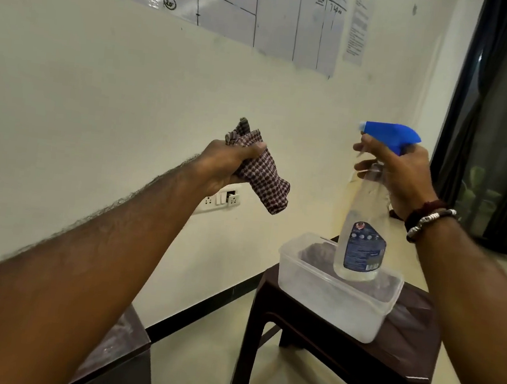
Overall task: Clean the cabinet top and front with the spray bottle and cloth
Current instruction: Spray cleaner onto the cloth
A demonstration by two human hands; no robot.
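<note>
While my right grip (401,173) holds the spray bottle (363,234) at three o'clock and my left grip (230,164) bunches the cloth (263,174), I should aim the nozzle squarely before squeezing.

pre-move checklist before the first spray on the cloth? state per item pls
1. Cloth held: ok. The left hand grips the checked cloth, bunched, one end hanging down.
2. Bottle held: ok. The right hand wraps the neck of the spray bottle, fingers near the trigger.
3. Bottle clear of the tub: ok. It is lifted above the plastic container on the brown stool.
4. Nozzle aimed at the cloth: ok, roughly. The blue spray head points left, towards the cloth.
5. Liquid left: cannot tell. The bottle is clear, the level is not readable.
6. Cabinet in reach: cannot tell. Only a dark corner shows under the left arm.
</note>
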